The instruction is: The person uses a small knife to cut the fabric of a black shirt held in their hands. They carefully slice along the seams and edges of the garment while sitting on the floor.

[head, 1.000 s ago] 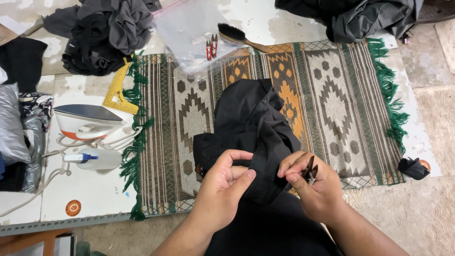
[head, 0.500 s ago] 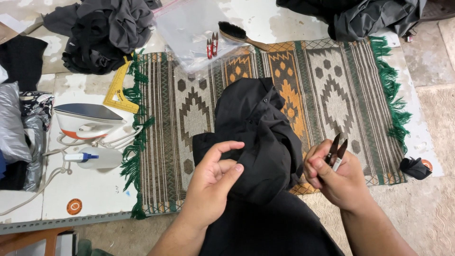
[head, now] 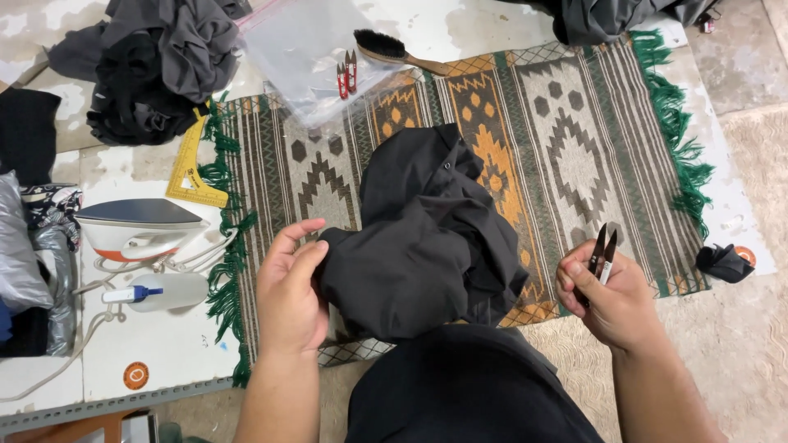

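left hand (head: 291, 291) pinches the edge of a black garment (head: 427, 238) between thumb and fingers; the garment lies bunched on a patterned rug with green fringe (head: 566, 148), its lower part running toward the person's lap. right hand (head: 611, 295) is closed around small black thread snips (head: 602, 253) — blades pointing up, clear of the cloth. an iron (head: 135, 226) and a yellow set square (head: 190, 168) sit left of the rug; a brush (head: 390, 47) lies at its far edge.
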